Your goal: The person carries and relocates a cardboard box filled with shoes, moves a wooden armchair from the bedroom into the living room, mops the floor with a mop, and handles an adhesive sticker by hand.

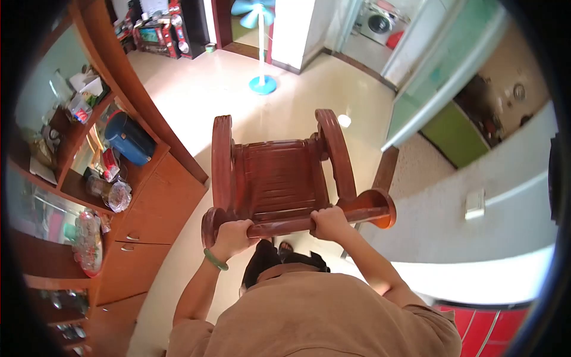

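A reddish-brown wooden armchair with a slatted seat and curved armrests is in front of me, its back rail nearest my body. My left hand, with a green bangle on the wrist, is wrapped round the left part of the top rail. Further right along the same rail, my right hand is closed with the fingers over the wood. The chair's legs are mostly hidden beneath the seat, so I cannot tell whether they touch the floor.
A wooden cabinet with shelves of household items, including a blue cylinder, runs along the left. Ahead stands a blue-and-white fan. To the right are a white wall and a sliding glass door. A washing machine is beyond a doorway.
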`<state>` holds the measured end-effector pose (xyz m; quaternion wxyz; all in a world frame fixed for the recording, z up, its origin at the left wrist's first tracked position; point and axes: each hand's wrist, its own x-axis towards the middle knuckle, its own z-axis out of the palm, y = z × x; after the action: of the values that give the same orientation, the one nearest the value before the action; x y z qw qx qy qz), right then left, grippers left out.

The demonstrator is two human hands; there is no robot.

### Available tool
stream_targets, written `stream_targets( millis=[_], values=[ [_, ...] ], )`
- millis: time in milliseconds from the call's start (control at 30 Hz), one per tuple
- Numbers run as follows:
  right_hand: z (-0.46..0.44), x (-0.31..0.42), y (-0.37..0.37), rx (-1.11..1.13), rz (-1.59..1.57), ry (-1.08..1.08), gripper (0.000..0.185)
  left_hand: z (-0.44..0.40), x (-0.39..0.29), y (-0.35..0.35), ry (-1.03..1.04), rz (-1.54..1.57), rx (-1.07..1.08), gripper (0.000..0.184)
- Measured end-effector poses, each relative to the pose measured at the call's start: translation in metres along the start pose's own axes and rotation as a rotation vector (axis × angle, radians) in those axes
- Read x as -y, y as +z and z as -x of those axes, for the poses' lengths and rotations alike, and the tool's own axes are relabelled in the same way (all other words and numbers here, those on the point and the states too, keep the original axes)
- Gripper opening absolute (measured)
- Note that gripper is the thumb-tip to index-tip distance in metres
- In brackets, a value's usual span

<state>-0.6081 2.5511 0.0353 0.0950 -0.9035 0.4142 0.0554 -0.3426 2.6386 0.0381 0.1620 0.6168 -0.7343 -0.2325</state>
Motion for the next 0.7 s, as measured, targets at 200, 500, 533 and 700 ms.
stream_targets(
  millis=[200, 500, 533, 700],
  values=[
    [0.080, 0.053, 0.014, -0.020, -0.042, 0.062, 0.019, 0.074, -0.017, 0.020, 0.025, -0.002, 0.028, 0.029],
    [0.182, 0.145, 0.061, -0.056, -0.057, 0.174, 0.021, 0.195, -0.025, 0.033, 0.118, -0.031, 0.081, 0.034],
    [0.192, 0.157, 0.063, -0.025, -0.073, 0.203, 0.023, 0.208, -0.025, 0.036, 0.124, -0.041, 0.073, 0.036],
    [0.242, 0.205, 0.072, 0.021, -0.123, 0.214, 0.021, 0.269, -0.033, 0.038, 0.160, -0.010, 0.091, 0.037]
  ],
)
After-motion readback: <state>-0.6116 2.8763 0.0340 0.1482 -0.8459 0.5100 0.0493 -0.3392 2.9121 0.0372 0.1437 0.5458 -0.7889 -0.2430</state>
